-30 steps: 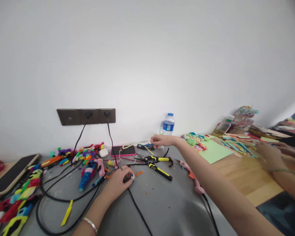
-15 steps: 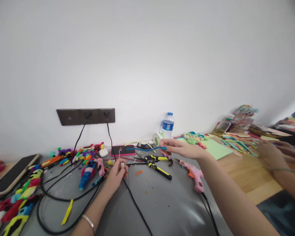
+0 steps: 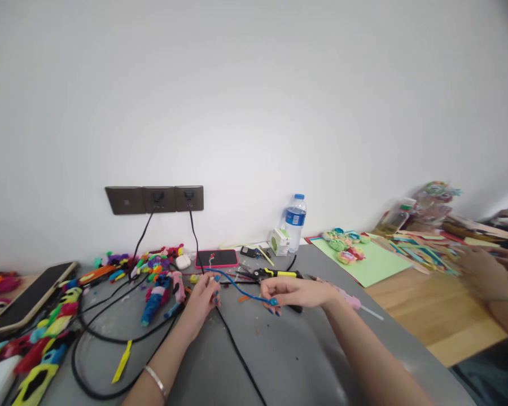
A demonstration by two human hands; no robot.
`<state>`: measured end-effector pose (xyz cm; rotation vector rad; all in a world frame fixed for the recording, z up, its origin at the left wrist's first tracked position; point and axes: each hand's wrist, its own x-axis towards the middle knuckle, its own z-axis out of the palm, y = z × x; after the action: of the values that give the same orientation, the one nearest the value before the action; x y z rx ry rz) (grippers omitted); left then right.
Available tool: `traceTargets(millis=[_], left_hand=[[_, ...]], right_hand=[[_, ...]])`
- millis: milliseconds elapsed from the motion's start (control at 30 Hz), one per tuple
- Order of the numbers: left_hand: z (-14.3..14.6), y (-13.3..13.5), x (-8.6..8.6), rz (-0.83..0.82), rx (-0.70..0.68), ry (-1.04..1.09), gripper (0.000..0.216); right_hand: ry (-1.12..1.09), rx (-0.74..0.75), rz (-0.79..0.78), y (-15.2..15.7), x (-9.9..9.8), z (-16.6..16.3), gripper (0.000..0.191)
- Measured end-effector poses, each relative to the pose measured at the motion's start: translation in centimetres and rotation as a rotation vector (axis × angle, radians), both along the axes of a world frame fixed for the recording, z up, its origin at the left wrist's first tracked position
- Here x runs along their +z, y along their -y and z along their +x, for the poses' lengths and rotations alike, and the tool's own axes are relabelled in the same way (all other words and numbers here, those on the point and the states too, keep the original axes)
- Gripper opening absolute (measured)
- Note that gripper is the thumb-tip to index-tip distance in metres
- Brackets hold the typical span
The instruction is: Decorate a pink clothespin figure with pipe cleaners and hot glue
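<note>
My right hand pinches one end of a blue pipe cleaner between thumb and fingers. From there the pipe cleaner curves up and left, its far end lying above my left hand. My left hand is closed with fingertips together, low over the grey table; something small may be in it, but I cannot make it out. Pliers with black and yellow handles lie behind my right hand and are partly covered by it. A pink glue gun is mostly hidden by my right forearm.
Fuzzy pipe-cleaner figures and looped black cables fill the left side. A pink-edged phone, a small box and a water bottle stand along the wall. At right, another person's hands work over paper strips.
My right hand has come down and slightly left, bringing the blue pipe cleaner nearer and lower. It now covers part of the pliers. My left hand stays nearly in place, and the view has shifted slightly.
</note>
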<state>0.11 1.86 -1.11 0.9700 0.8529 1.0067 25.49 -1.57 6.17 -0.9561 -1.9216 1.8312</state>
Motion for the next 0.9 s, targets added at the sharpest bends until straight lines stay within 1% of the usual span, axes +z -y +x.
traceTargets(millis=[100, 200, 267, 333, 433, 467, 567, 633, 700, 767, 833, 900], left_hand=[[0.0, 0.3, 0.5, -0.064, -0.050, 0.043, 0.052], [0.0, 0.6, 0.7, -0.098, -0.042, 0.043, 0.055], [0.1, 0.6, 0.8, -0.109, -0.021, 0.045, 0.056], [0.1, 0.4, 0.8, -0.106, 0.018, 0.061, 0.055], [0.0, 0.0, 0.9, -0.098, 0.115, 0.134, 0.052], [0.0, -0.1, 0.9, -0.101, 0.147, 0.166, 0.051], [-0.2, -0.3, 0.9, -0.115, 0.233, 0.243, 0.048], [-0.3, -0.4, 1.0, -0.121, 0.289, 0.272, 0.046], [-0.4, -0.5, 1.0, -0.122, 0.339, 0.301, 0.045], [-0.6, -0.6, 0.9, -0.118, 0.379, 0.321, 0.044], [-0.8, -0.8, 0.8, -0.102, 0.408, 0.321, 0.044], [-1.0, -1.0, 0.7, -0.080, 0.455, 0.323, 0.044]], right_hand=[[-0.028, 0.113, -0.053, -0.7, 0.2, -0.5, 0.032], [-0.066, 0.218, -0.126, -1.3, 0.4, -0.6, 0.031], [-0.067, 0.229, -0.140, -1.6, 0.4, -0.4, 0.030], [-0.125, 0.126, -0.131, -1.8, 0.0, -0.2, 0.029], [-0.312, -0.132, -0.109, -2.3, -1.1, -0.7, 0.030], [-0.364, -0.192, -0.096, -2.6, -1.5, -1.2, 0.032], [-0.519, -0.297, -0.077, -3.6, -2.8, -3.3, 0.038], [-0.652, -0.336, -0.132, -4.2, -3.3, -5.1, 0.048], [-0.744, -0.332, -0.151, -4.7, -3.5, -6.8, 0.063], [-0.758, -0.270, -0.075, -5.0, -3.4, -8.3, 0.068], [-0.675, -0.170, 0.038, -5.3, -3.4, -9.5, 0.064], [-0.565, -0.088, 0.108, -5.8, -3.6, -10.4, 0.048]])
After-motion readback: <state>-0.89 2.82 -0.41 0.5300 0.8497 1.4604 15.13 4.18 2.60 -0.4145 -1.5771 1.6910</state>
